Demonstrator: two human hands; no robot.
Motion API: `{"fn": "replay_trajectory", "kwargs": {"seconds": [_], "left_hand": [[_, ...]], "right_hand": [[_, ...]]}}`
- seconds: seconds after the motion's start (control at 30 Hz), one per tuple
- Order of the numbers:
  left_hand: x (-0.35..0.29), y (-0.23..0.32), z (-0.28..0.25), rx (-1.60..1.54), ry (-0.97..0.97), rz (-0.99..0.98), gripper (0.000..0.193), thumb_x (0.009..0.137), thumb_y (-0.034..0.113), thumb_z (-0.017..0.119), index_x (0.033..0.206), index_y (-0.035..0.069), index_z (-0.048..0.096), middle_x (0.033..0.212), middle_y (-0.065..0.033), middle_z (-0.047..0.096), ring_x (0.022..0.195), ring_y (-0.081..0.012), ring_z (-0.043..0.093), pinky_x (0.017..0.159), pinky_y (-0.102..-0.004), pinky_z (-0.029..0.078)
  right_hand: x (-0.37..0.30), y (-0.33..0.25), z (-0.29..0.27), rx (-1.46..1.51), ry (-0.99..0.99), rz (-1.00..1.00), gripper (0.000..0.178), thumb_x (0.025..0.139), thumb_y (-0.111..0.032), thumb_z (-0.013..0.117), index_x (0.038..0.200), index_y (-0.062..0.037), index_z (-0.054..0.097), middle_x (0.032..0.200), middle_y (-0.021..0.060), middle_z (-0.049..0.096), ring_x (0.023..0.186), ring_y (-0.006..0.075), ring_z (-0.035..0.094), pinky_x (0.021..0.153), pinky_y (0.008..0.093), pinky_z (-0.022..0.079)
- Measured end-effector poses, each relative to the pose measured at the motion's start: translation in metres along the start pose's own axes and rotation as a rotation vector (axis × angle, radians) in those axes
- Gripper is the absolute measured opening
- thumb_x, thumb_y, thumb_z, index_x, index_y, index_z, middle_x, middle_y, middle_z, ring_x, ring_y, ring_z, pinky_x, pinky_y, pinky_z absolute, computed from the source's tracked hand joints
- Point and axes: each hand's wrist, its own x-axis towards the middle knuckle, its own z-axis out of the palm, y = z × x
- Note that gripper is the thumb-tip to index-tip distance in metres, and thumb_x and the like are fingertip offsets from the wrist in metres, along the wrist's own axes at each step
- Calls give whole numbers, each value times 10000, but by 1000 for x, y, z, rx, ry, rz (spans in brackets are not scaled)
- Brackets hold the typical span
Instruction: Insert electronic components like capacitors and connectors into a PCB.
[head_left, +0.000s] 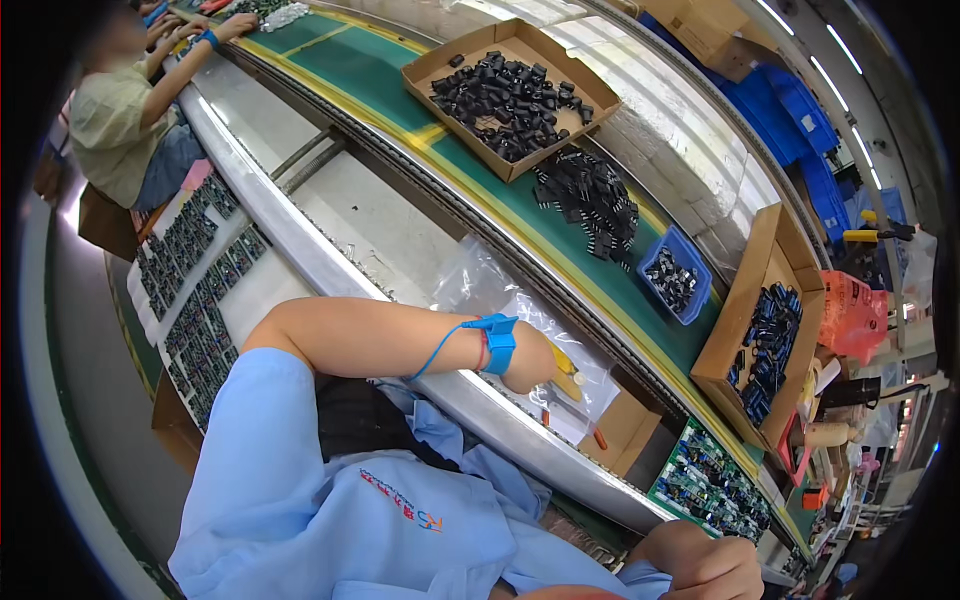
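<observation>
My left arm reaches across the work rail, a blue wrist strap [497, 343] with a cord round the wrist. My left hand [530, 364] is bent down over the tray behind the rail, its fingers hidden. Right beside it is a yellow-handled tool [567, 378]; whether the hand touches it I cannot tell. Clear plastic bags [490, 280] lie around there. My right hand [705, 565] is at the lower right edge, fingers curled in; anything inside is hidden. Beyond it lies a green circuit board [708, 480] crowded with parts.
On the green belt [350, 70] stand a cardboard box of black cylindrical parts [510, 105], a pile of black parts [590, 200], a blue bin [675, 275] and a box of dark blue capacitors [770, 345]. Populated boards [205, 290] lie at left. Another person [120, 130] works far left.
</observation>
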Motion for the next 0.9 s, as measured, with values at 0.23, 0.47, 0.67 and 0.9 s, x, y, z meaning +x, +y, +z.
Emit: {"fn": "replay_trajectory", "kwargs": {"seconds": [0.23, 0.47, 0.67, 0.9], "left_hand": [[5, 2, -6, 7, 41, 30, 263, 846, 267, 664, 850, 9, 712, 816, -183, 693, 812, -377, 673, 712, -466, 537], [1, 1, -9, -26, 50, -3, 272, 847, 260, 667, 836, -8, 710, 817, -189, 694, 823, -376, 675, 718, -459, 539], [0, -1, -10, -36, 48, -17, 263, 842, 254, 668, 851, -4, 713, 825, -190, 695, 831, -375, 676, 726, -459, 539], [6, -2, 2, -30, 187, 55, 235, 804, 248, 692, 862, 21, 705, 823, -175, 692, 815, -377, 668, 711, -463, 537]], "right_hand": [[52, 23, 0, -575, 420, -495, 227, 759, -34, 575, 577, -75, 445, 518, 52, 532, 378, 149, 483, 348, 267, 290], [53, 25, 1, -564, 524, -553, 113, 778, -14, 564, 714, -69, 489, 537, 50, 552, 365, 142, 464, 343, 263, 258], [51, 27, -2, -543, 451, -520, 107, 786, -34, 565, 720, -65, 486, 545, 62, 555, 380, 144, 478, 346, 265, 268], [52, 13, -7, -423, 438, -356, 231, 760, -51, 591, 584, -79, 444, 572, 83, 576, 392, 157, 489, 355, 264, 282]]}}
